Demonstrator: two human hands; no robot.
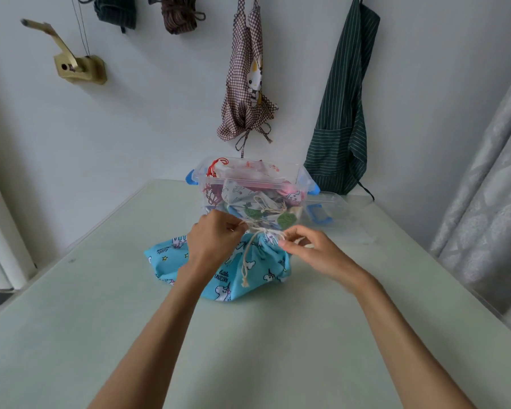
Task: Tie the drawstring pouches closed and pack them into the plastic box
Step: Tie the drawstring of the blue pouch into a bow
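blue unicorn pouch is stood on the table, just before the plastic box | cream drawstring is pinched by left hand and right hand, fingers curled at gathered neck

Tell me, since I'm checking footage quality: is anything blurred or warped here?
Head view: the right hand is slightly motion-smeared at the cord; the left hand and blue pouch look sharper; wide-angle distortion bends the table edges; soft, even light, faint shadows.

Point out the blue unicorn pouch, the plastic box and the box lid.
blue unicorn pouch [257,276]: head view, front cloth by the lettering.
plastic box [248,183]: head view, near rim.
box lid [337,212]: head view, clear flat panel.
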